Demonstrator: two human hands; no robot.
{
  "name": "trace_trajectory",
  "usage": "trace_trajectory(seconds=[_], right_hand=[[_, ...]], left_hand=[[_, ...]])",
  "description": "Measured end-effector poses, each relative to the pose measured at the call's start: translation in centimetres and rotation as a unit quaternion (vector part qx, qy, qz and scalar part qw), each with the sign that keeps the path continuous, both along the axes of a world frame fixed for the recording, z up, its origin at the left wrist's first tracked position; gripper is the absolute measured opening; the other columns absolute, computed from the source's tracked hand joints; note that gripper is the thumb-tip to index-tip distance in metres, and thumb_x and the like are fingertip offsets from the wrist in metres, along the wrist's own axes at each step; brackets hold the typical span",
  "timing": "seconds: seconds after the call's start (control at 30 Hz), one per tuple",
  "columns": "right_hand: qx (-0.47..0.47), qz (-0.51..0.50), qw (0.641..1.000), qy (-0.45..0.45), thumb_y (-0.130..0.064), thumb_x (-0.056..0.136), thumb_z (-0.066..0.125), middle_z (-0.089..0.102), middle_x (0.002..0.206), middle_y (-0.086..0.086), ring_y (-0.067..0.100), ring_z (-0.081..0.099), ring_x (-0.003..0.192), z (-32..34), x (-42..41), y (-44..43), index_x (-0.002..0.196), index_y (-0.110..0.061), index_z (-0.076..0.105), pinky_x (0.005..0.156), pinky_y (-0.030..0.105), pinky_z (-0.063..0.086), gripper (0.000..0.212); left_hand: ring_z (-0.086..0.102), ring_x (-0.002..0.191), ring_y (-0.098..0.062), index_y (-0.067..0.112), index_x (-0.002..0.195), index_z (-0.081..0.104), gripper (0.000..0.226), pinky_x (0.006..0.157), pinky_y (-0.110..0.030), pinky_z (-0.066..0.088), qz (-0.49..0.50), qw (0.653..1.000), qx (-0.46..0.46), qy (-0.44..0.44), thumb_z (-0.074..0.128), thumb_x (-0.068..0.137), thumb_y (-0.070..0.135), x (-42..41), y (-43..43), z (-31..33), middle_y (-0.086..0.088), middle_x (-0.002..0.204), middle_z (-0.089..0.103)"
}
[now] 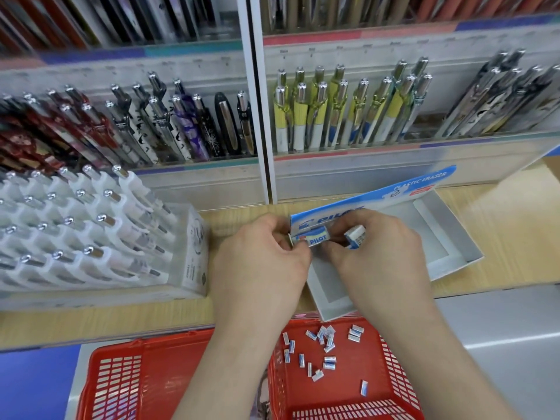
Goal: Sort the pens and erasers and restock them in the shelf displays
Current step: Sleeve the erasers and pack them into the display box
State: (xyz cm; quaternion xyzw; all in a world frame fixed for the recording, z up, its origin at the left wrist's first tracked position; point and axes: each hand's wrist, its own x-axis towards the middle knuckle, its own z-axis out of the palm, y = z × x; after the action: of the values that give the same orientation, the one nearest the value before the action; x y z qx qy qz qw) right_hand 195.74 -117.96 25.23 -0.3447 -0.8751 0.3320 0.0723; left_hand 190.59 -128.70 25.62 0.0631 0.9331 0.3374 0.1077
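Note:
My left hand (260, 262) pinches a blue-and-white Pilot eraser (313, 237) at the near left corner of an open eraser display box (436, 237). My right hand (375, 253) touches the same eraser with its fingertips and holds a second eraser (355, 236) between its fingers. The box has a blue-and-white upright lid (375, 195) marked Pilot and a grey inside, and lies on the wooden shelf (106, 316). Several loose erasers (325, 344) lie in a red basket (394, 374) below my forearms.
A second red basket (121, 383) stands to the left. A white tiered pen stand (91, 231) full of pens sits on the shelf's left. Behind, clear racks hold patterned pens (151, 122), yellow-and-blue pens (348, 110) and grey pens (500, 95).

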Motion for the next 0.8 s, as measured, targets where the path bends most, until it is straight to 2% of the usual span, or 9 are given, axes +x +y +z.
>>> trace_trajectory(seconds=[0.13,0.23,0.3,0.4,0.47,0.53,0.6,0.67,0.8], right_hand=[[0.026,0.022,0.999,-0.024,-0.039,0.075,0.074,0.043,0.060,-0.015,0.014,0.046,0.069,0.6,0.2,-0.1,0.073,-0.029,0.055,0.061,0.027,0.031,0.022],[-0.003,0.018,1.000,-0.011,-0.039,0.075,0.075,0.052,0.060,-0.011,0.014,0.055,0.066,1.3,1.0,0.5,0.071,-0.024,0.054,0.058,0.029,0.042,0.026],[-0.131,-0.021,0.990,0.038,-0.032,0.077,0.075,0.064,0.061,0.000,0.014,0.057,0.054,2.3,1.9,1.1,0.069,-0.020,0.058,0.049,0.032,0.048,0.022],[-0.425,-0.026,0.900,0.089,-0.020,0.076,0.074,0.072,0.072,0.010,0.014,0.055,0.049,3.9,3.5,1.4,0.070,-0.014,0.067,0.035,0.023,0.038,0.010],[-0.498,0.018,0.864,0.066,-0.029,0.068,0.072,0.072,0.073,0.012,0.013,0.049,0.048,4.0,4.4,1.1,0.077,-0.016,0.072,0.035,0.019,0.032,0.016],[-0.526,0.060,0.847,0.049,-0.034,0.061,0.073,0.069,0.070,0.012,0.014,0.046,0.049,3.9,4.8,0.8,0.084,-0.016,0.074,0.036,0.017,0.030,0.030],[-0.538,0.070,0.837,0.065,-0.031,0.060,0.074,0.065,0.068,0.013,0.014,0.044,0.050,3.8,5.0,0.6,0.085,-0.014,0.074,0.038,0.017,0.029,0.031],[-0.531,0.052,0.841,0.089,-0.027,0.059,0.075,0.063,0.066,0.011,0.015,0.044,0.050,3.6,5.1,0.9,0.083,-0.014,0.074,0.038,0.018,0.030,0.028],[-0.507,0.014,0.853,0.124,-0.022,0.060,0.075,0.057,0.056,0.004,0.015,0.040,0.049,3.4,5.2,1.4,0.083,-0.015,0.075,0.037,0.019,0.029,0.024]], left_hand=[[0.053,0.054,-0.001,0.037,0.079,0.060,0.009,0.047,-0.017,0.032,-0.002,1.000,0.018,0.008,0.066,0.074,0.038,0.2,-0.2,0.1,0.018,0.062,0.060],[0.054,0.060,-0.006,0.038,0.101,0.060,0.024,0.057,-0.023,0.040,0.010,0.997,0.075,0.026,0.062,0.079,0.029,1.4,-1.0,0.6,0.020,0.073,0.063],[0.053,0.057,-0.004,0.038,0.099,0.060,0.026,0.055,-0.018,0.040,0.022,0.989,0.142,0.030,0.061,0.079,0.021,2.4,-1.7,1.1,0.020,0.074,0.062],[0.054,0.055,-0.005,0.036,0.098,0.063,0.027,0.050,-0.012,0.041,0.038,0.944,0.325,-0.046,0.065,0.078,0.017,3.8,-2.3,2.1,0.008,0.072,0.067],[0.056,0.054,-0.008,0.029,0.104,0.063,0.035,0.046,-0.012,0.041,0.038,0.888,0.443,-0.120,0.061,0.073,0.013,4.4,-2.3,2.4,0.000,0.073,0.069],[0.057,0.055,-0.009,0.023,0.112,0.058,0.041,0.046,-0.013,0.042,0.008,0.855,0.496,-0.152,0.061,0.073,0.009,4.9,-1.9,2.5,-0.003,0.076,0.068],[0.059,0.061,-0.011,0.026,0.117,0.055,0.047,0.050,-0.019,0.046,-0.015,0.856,0.496,-0.143,0.065,0.073,0.010,5.2,-1.5,2.2,-0.002,0.087,0.069],[0.057,0.065,-0.018,0.032,0.112,0.058,0.045,0.056,-0.028,0.050,-0.010,0.877,0.463,-0.127,0.066,0.073,0.013,5.4,-1.3,2.0,-0.001,0.096,0.067],[0.054,0.063,-0.023,0.029,0.086,0.074,0.022,0.059,-0.033,0.047,0.012,0.907,0.400,-0.130,0.082,0.065,0.025,5.3,-1.2,1.9,-0.016,0.080,0.068]])
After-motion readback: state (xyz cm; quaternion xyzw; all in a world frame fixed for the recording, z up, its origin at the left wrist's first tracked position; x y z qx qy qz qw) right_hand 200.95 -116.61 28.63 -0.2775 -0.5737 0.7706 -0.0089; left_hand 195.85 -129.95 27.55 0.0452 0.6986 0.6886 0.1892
